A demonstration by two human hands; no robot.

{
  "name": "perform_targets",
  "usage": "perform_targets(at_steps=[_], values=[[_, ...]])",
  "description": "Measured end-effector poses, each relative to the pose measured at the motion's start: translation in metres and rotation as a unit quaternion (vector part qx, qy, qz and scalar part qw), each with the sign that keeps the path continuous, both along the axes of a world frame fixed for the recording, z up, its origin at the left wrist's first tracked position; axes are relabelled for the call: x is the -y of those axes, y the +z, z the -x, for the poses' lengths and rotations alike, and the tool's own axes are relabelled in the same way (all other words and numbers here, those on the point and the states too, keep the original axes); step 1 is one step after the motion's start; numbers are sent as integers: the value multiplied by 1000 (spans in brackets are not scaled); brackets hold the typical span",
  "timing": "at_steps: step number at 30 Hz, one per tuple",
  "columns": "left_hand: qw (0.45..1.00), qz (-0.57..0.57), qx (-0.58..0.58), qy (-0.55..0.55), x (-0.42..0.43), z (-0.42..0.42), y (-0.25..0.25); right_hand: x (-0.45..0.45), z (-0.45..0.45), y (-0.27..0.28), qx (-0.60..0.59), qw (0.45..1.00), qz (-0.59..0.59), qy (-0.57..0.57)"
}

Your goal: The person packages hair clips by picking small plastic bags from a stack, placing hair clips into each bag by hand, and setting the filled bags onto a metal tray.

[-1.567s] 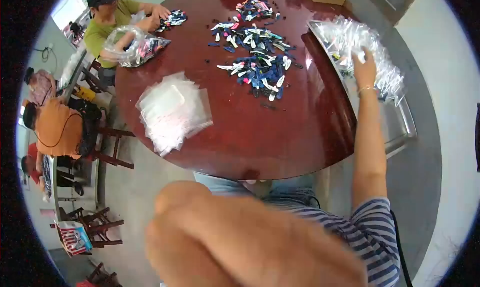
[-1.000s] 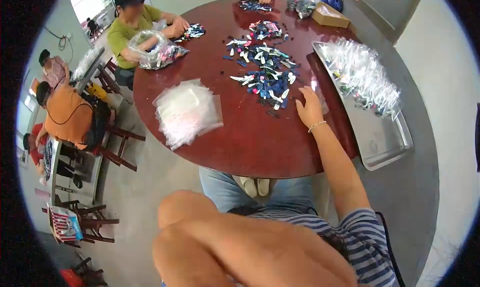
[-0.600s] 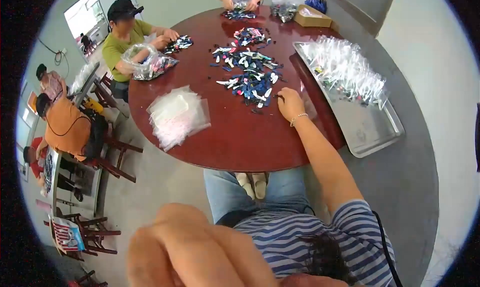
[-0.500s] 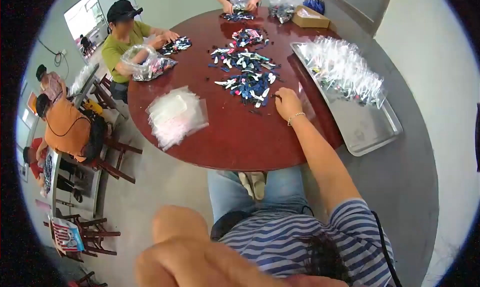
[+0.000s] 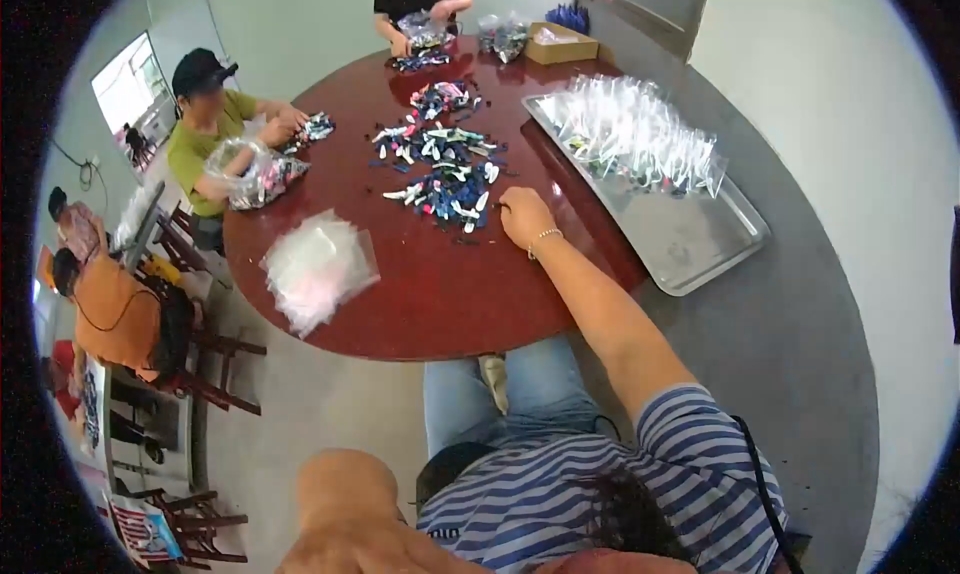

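My right hand (image 5: 527,217) rests on the red-brown round table (image 5: 440,304), just right of the nearest pile of hair clips (image 5: 450,192). Its fingers are drawn together, with a small dark bit at the tips, too small to make out. Behind that pile lie a middle pile of clips (image 5: 435,144) and a smaller one (image 5: 443,97). A stack of clear plastic bags (image 5: 320,269) lies at the table's left front. Close to the camera, my left hand (image 5: 365,546) shows at the bottom edge; its fingers are hidden.
Filled clear bags (image 5: 635,129) line a metal tray (image 5: 700,249) on the right. A person in green (image 5: 210,139) handles clips at the left; another in black (image 5: 422,4) works at the far side. A cardboard box (image 5: 560,46) stands at the back beside filled bags (image 5: 503,36).
From above the tray's bags, my right hand has come left to the edge of the nearest clip pile, and its fingers have drawn together. The camera view has shifted; more of the far person shows.
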State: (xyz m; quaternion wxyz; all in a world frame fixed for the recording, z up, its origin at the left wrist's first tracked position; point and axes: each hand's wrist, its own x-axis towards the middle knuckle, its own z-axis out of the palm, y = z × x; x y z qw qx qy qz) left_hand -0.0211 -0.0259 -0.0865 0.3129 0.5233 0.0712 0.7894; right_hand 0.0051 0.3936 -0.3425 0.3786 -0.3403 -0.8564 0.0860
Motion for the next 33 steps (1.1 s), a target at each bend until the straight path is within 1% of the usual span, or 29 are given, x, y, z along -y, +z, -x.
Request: perform_targets(at_steps=[1, 3, 4, 6, 7, 8, 10, 14, 15, 18, 20, 21, 22, 23, 24, 26, 28, 30, 32, 33], values=[[1000, 0, -2, -10, -17, 2, 7, 0, 0, 1, 6, 1000, 3, -5], [1000, 7, -3, -16, -6, 5, 1, 2, 4, 4, 18, 1000, 9, -7], [1000, 12, -3, -17, -15, 12, 4, -2, 4, 1, 30, 1000, -9, 1], [1000, 17, -6, -17, -21, 14, 4, -4, 5, -1, 15, 999, -35, 23], [1000, 20, -10, -13, -20, 18, 4, -8, 5, -3, 30, 998, -54, 24], [1000, 22, -14, -11, -16, 22, 2, -12, 9, -6, 23, 999, -23, 33], [999, 17, -33, -22, -13, 29, 2, -6, 5, -6, 21, 999, -29, 9], [993, 3, -79, -91, -8, 40, -1, -1, 3, 2, 45, 999, -1, 0], [990, 3, -86, -111, 4, 49, -7, -1, 3, 3, 47, 999, -3, 3], [981, 4, -107, -163, 5, 54, -12, -4, 3, -2, 35, 999, -8, 13], [975, 5, -121, -186, 17, 63, -17, -6, 6, -4, 25, 999, -34, 19], [976, 8, -119, -183, 14, 66, -26, -7, 5, -5, 27, 999, -29, 17], [975, -103, -111, -164, 7, 68, -38, -7, 5, -5, 29, 999, -27, 21], [961, -212, -102, -142, 3, 71, -45, -7, 5, -5, 33, 998, -35, 29], [963, -211, -100, -137, 8, 77, -45, -8, 5, -5, 37, 998, -44, 38], [979, -72, -156, -105, 10, 85, -30, -6, 3, -4, 52, 998, -15, 42], [982, -64, -159, -79, 10, 98, -44, -14, 4, -9, 38, 994, -70, 76], [965, -233, -112, -36, 5, 117, -81, -11, 3, -2, 52, 993, -39, 94], [990, -96, -102, -21, 4, 137, -94, -9, 3, -4, 31, 992, -74, 101], [991, -70, 56, 100, -3, 122, -122, -6, 2, 0, 30, 993, -49, 102]])
